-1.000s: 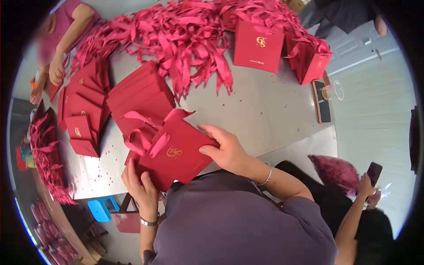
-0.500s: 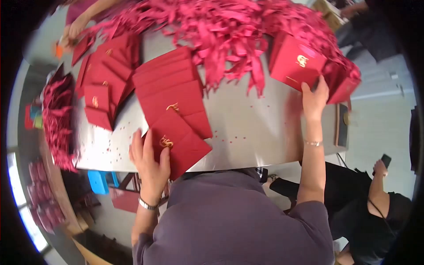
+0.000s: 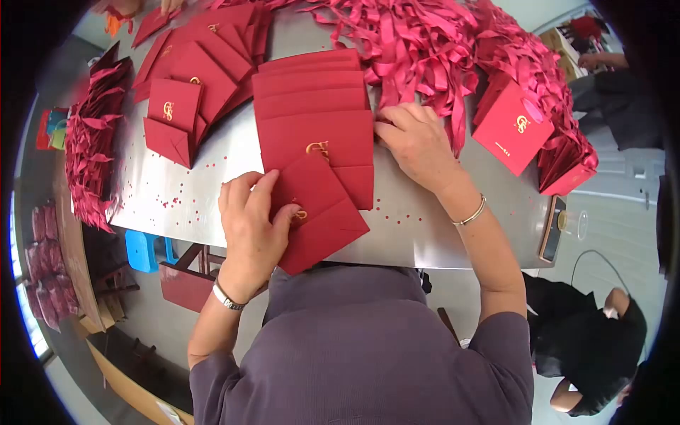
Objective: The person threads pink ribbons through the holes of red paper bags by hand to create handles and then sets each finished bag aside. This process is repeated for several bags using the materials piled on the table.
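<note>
My left hand (image 3: pixel 248 227) grips the left side of a small red paper bag (image 3: pixel 322 216) with a gold emblem, thumb on its front. That bag lies aslant over the lower end of a row of overlapping flat red paper bags (image 3: pixel 312 131). My right hand (image 3: pixel 418 145) is at the right edge of this row, its fingers curled and drawn together; whatever they hold, if anything, is hidden. Beyond it lies a heap of pink-red ribbons (image 3: pixel 418 49). Another red bag (image 3: pixel 513 127) with a gold emblem stands at the right, before more ribbons.
More red bags (image 3: pixel 205 71) are piled at the left, beside a bundle of ribboned bags (image 3: pixel 92 149) along the edge. Tiny red dots scatter over the metal table (image 3: pixel 425 241). A phone (image 3: pixel 552 228) lies at its right edge. A blue stool (image 3: pixel 142 251) and a person in black (image 3: pixel 588 333) are nearby.
My right hand has left the standing bag on the right and moved left to the edge of the overlapping row. My left hand keeps its grip on the front bag. The view has shifted.
</note>
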Tool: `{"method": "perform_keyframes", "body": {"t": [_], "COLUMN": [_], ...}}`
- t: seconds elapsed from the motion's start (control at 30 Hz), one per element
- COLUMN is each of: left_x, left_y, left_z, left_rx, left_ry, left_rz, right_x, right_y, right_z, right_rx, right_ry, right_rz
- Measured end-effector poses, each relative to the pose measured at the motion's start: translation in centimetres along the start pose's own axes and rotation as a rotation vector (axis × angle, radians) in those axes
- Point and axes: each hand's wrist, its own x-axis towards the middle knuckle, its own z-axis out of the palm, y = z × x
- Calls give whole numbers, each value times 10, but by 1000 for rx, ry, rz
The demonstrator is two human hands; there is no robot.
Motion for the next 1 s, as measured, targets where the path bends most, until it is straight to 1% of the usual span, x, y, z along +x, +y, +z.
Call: {"method": "perform_keyframes", "body": {"t": [0.07, 0.1, 0.13, 0.17, 0.2, 0.27, 0.33, 0.37, 0.4, 0.47, 0.5, 0.57, 0.6, 0.67, 0.7, 0.73, 0.8, 0.83, 0.9, 0.93, 1.0], "left_x": [2, 3, 4, 5, 6, 14, 19, 23, 25, 29, 31, 34, 35, 35, 35, 34, 34, 33, 33, 33, 32], "left_y": [3, 2, 1, 1, 1, 5, 5, 5, 7, 8, 9, 9, 8, 6, 5, 4, 2, 2, 3, 4, 5], "left_z": [-1, 0, 1, 1, 0, -6, -8, -9, -9, -11, -14, -19, -19, -17, -16, -15, -13, -13, -11, -11, -10], "left_rx": [-68, -88, -91, -138, -186, -186, -197, -229, -231, -290, -290, -309, -311, -360, -371, -371, -434, -431, -457, -456, -576], "left_ry": [-4, 32, 38, -27, -93, -119, -214, -236, -236, -270, -270, -378, -382, -384, -378, -382, -392, -395, -414, -420, -492], "left_rz": [3, 48, 36, 43, 50, 9, 26, 16, 16, 22, 20, 25, 16, -7, 16, 0, -47, -56, -115, -120, -309], "right_x": [0, -2, -4, -6, -9, -12, -10, -11, -12, -15, -15, -15, -15, -18, -17, -18, -24, -21, -22, -17, -17], "right_y": [3, 4, 3, 0, -4, -11, -15, -16, -14, -9, -8, -9, -10, -16, -16, -24, -52, -65, -89, -104, -125], "right_z": [4, 2, 0, 0, -3, -7, -2, 0, -1, -3, -4, -7, -8, -11, -15, -19, -35, -45, -44, -40, -27], "right_rx": [19, 24, 28, 69, 71, 74, 65, 48, 47, 41, 42, -11, -3, 65, 94, 108, 747, 739, 659, 595, 702], "right_ry": [19, 11, 1, 77, 68, 169, 113, 67, 66, -82, -83, -106, -113, 27, 125, 116, 280, 276, 190, 169, 129], "right_rz": [-27, -24, -22, -17, -25, 30, 33, 44, 44, -44, -44, -67, -69, 20, 52, 49, 572, 492, 302, 248, 373]}}
